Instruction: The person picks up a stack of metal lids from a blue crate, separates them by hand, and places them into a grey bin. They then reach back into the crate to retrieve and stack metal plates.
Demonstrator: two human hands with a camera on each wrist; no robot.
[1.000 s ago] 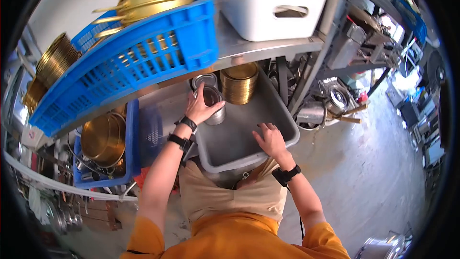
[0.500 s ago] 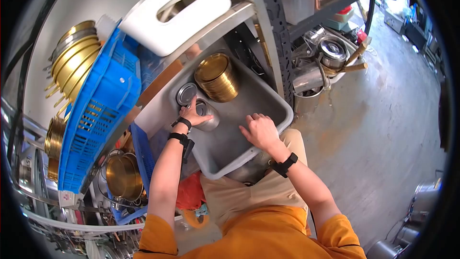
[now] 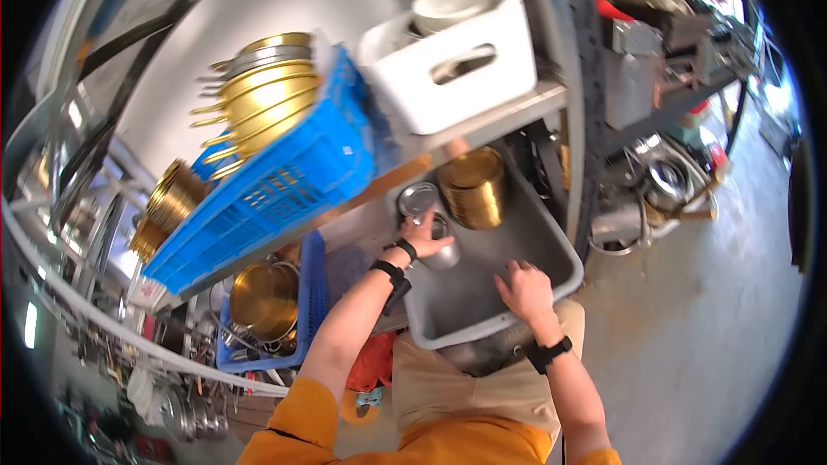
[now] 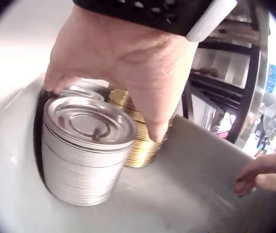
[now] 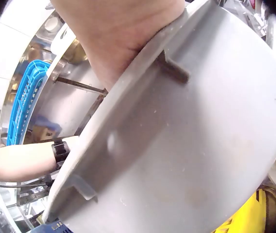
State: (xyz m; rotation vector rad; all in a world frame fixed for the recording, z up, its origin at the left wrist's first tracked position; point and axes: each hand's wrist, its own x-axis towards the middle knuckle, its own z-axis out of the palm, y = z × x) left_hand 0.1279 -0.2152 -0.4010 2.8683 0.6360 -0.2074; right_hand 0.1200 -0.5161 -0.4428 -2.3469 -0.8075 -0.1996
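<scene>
My left hand (image 3: 420, 237) is spread over a stack of round silver metal discs (image 4: 89, 150) with raised rings on top. In the left wrist view, its thumb reaches down at the right of the stack and its fingers at the far left side. A second silver stack (image 3: 418, 198) stands just behind, and a taller stack of gold discs (image 3: 472, 194) is beside them. All three are inside a grey plastic tub (image 3: 564, 280). Holding nothing, my right hand (image 3: 527, 291) hangs loosely bent over the tub's near right part; the tub wall hides its fingers in the right wrist view.
A metal shelf overhangs the tub's far side, bearing a tilted blue crate (image 3: 293, 194) with gold pans (image 3: 267, 99) and a white bin (image 3: 465, 69). Another blue crate (image 3: 310, 293) holding a gold pot (image 3: 263, 301) stands left. Metal pots (image 3: 668, 181) lie right of the shelf post.
The head view swings left, then back. My left hand stays at the silver stack, its fingers spread. The right hand stays over the tub, and the stacks keep their places.
</scene>
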